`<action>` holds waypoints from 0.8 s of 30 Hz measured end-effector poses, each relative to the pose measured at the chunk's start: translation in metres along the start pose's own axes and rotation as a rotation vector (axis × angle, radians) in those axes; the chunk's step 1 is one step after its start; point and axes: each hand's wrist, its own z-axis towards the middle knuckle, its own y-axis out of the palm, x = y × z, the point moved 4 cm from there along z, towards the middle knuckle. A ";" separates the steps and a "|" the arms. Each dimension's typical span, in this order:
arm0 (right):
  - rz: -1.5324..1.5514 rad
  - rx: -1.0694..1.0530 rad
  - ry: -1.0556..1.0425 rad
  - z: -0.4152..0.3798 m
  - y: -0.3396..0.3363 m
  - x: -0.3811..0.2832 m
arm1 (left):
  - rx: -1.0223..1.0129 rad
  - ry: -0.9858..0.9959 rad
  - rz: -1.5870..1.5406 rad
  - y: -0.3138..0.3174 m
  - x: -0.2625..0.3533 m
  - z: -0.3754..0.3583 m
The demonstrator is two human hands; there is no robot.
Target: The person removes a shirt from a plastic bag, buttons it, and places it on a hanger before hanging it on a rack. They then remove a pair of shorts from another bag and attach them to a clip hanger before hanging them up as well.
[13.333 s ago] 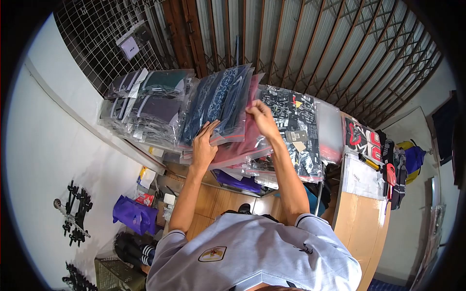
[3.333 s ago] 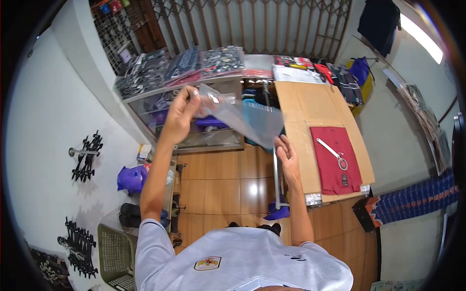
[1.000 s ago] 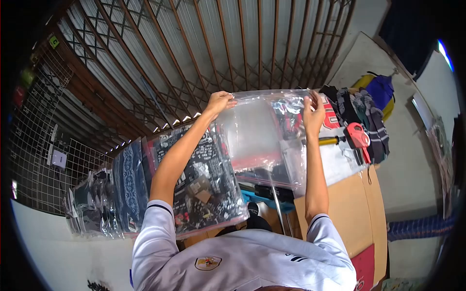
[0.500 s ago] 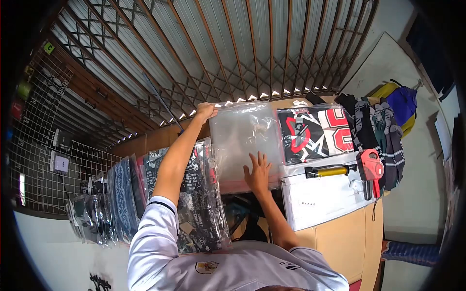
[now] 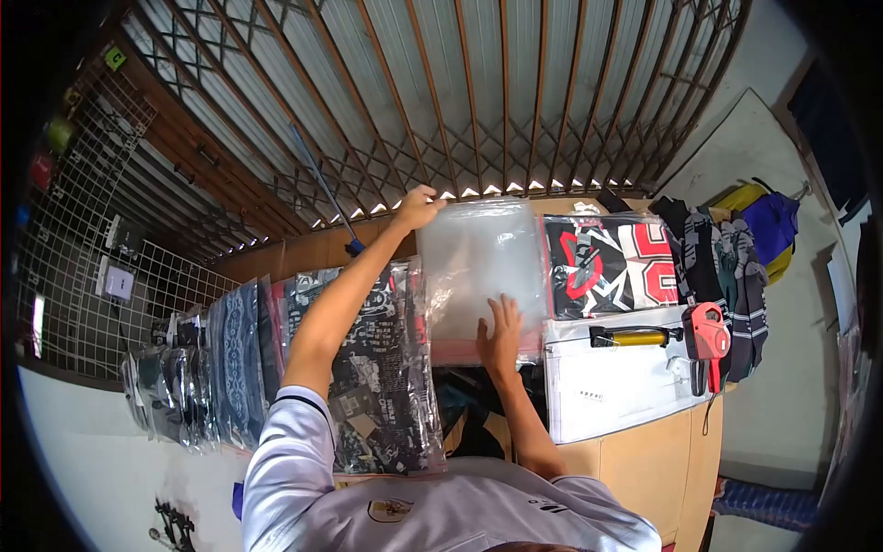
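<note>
A stack of clear plastic bags (image 5: 478,267) lies flat in front of me, with a pink strip along its near edge. My left hand (image 5: 419,208) is at the stack's far left corner, fingers closed on the plastic there. Over the near right part of the plastic, my right hand (image 5: 500,339) lies with its fingers spread, holding nothing. Bagged dark printed garments (image 5: 377,368) lie under and beside my left forearm. Just right of the stack is a folded black, white and red garment (image 5: 612,265) in a clear bag.
A white package (image 5: 607,396) carries a yellow-and-black hand pump (image 5: 639,338) and a red label gun (image 5: 705,333). Patterned socks (image 5: 731,267) hang over the table's right end. More bagged clothes (image 5: 239,359) are at left. A folding metal gate (image 5: 460,101) stands behind the table (image 5: 662,442).
The view has shifted, moving the scene slightly rightward. My left hand has edged right along the stack's far left corner. My right hand stays spread on the plastic, nearly in place.
</note>
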 end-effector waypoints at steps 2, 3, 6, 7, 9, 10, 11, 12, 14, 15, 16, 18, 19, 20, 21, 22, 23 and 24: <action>-0.231 0.058 -0.012 -0.006 -0.008 -0.011 | -0.048 0.142 -0.104 -0.001 0.018 -0.015; -0.259 0.040 0.019 -0.010 -0.009 -0.013 | -0.088 0.175 -0.143 -0.005 0.032 -0.031; -0.338 -0.050 0.120 -0.020 -0.004 -0.009 | -0.212 0.309 -0.246 -0.031 0.086 -0.096; -0.325 -0.050 0.116 -0.023 0.002 0.000 | -0.218 0.347 -0.229 -0.040 0.099 -0.117; -0.297 -0.048 0.107 -0.028 0.009 0.011 | -0.228 0.426 -0.191 -0.058 0.122 -0.160; -0.365 -0.029 0.084 -0.030 0.005 0.005 | -0.260 0.439 -0.245 -0.068 0.132 -0.185; -0.397 -0.011 0.098 -0.033 0.000 0.001 | -0.266 0.475 -0.259 -0.078 0.140 -0.210; -0.428 0.006 0.109 -0.038 -0.004 -0.005 | -0.271 0.508 -0.274 -0.087 0.145 -0.235; -0.503 -0.014 0.192 -0.047 -0.016 -0.020 | -0.283 0.569 -0.302 -0.108 0.148 -0.287; -0.531 -0.055 0.251 -0.053 -0.015 -0.017 | -0.296 0.594 -0.317 -0.118 0.147 -0.315; -0.486 -0.021 0.212 -0.056 -0.006 0.003 | -0.299 0.583 -0.327 -0.131 0.147 -0.348; -0.442 0.004 0.164 -0.065 -0.006 0.022 | -0.298 0.601 -0.425 -0.147 0.128 -0.406; -0.442 0.004 0.152 -0.069 -0.012 0.014 | -0.304 0.583 -0.491 -0.155 0.119 -0.437; -0.397 0.078 0.128 -0.078 -0.021 0.001 | -0.304 0.551 -0.498 -0.165 0.108 -0.468; -0.384 0.165 0.023 -0.093 -0.026 -0.006 | -0.343 0.507 -0.583 -0.169 0.091 -0.497; -0.368 0.205 0.015 -0.112 -0.030 -0.015 | -0.348 0.487 -0.653 -0.173 0.072 -0.526; -0.353 0.246 0.010 -0.134 -0.032 -0.023 | -0.354 0.469 -0.723 -0.174 0.051 -0.555; -0.244 0.241 0.020 -0.163 -0.030 -0.028 | -0.391 0.406 -0.813 -0.172 0.028 -0.584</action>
